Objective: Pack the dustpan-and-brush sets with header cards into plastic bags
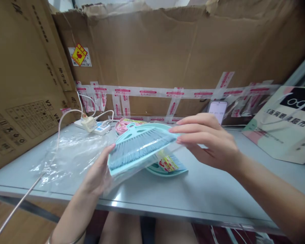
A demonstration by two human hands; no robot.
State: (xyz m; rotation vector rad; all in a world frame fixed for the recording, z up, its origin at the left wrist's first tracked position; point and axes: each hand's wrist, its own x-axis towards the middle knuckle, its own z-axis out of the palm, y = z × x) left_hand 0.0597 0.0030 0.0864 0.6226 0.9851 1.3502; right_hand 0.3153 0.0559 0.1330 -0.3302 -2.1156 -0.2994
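A light-blue dustpan and brush set [142, 142], wrapped in clear plastic, is held tilted above the table. My left hand [99, 173] is closed on its left end, with the fingers mostly hidden beneath. At its right end my right hand [205, 140] grips the edge between thumb and fingers. Underneath, on the table, lies a second light-blue dustpan set [167, 166] with a yellow and red label, partly covered by the held one. Behind them sits a pink set [120, 126] with a similar yellow label, mostly hidden.
Clear plastic film [71, 156] spreads over the left of the table [218, 193]. A power strip [101, 127] with a charger [88, 122] and cables stands behind it. A phone [218, 110] leans against a large cardboard box [152, 51]. A printed white bag [282, 128] is at right.
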